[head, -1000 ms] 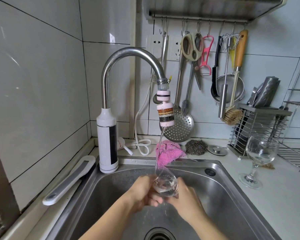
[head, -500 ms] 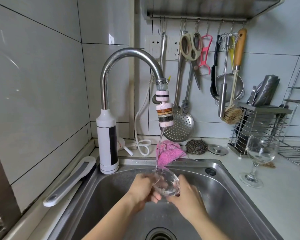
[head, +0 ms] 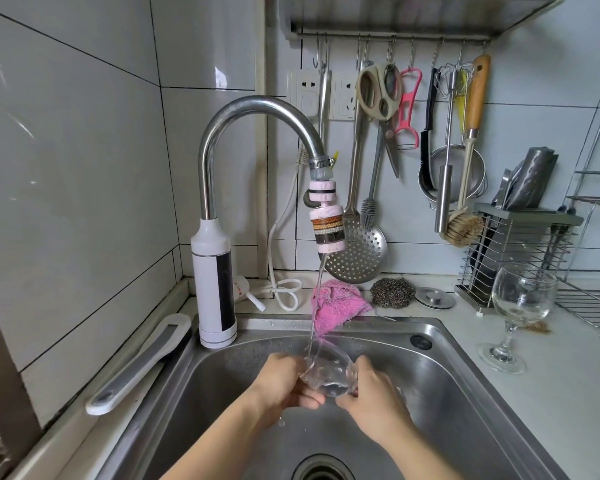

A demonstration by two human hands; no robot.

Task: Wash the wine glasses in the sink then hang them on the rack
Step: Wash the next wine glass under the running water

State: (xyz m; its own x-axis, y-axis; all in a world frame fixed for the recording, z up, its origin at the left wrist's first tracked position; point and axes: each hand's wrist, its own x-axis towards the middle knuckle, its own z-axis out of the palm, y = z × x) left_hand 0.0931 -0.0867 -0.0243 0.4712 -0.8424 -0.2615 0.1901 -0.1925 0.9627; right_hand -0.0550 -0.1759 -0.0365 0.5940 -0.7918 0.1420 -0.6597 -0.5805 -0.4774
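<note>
head view: both hands are low over the middle of the sink [head: 465, 393], with a clear wine glass [head: 329, 372] held between them. the left hand [head: 284, 382] curls its fingers under and around the bowl from the left. the right hand [head: 374, 400] is curled against the bowl's right side, so both hands are clamped on the glass. the glass is tilted, its rim turned up toward the back of the sink. its stem and foot are hidden by the hands.

a thin water stream [head: 317, 299] falls from the pink filter [head: 327, 230] at the end of the curved faucet [head: 257, 109] and meets the glass at its rim. the drain [head: 323, 471] sits in the sink floor at the near edge, below the wrists.

a second wine glass [head: 520, 299] stands upright on the worktop [head: 568, 393] to the right of the sink, near the sink's back right corner. it is just in front of the utensil holder [head: 520, 244] and beside the wire rack [head: 589, 303] at the worktop's right edge.

a pink cloth [head: 333, 303] drapes over the sink's back rim, with a steel scourer [head: 392, 292] just to its right along the worktop's back edge.
</note>
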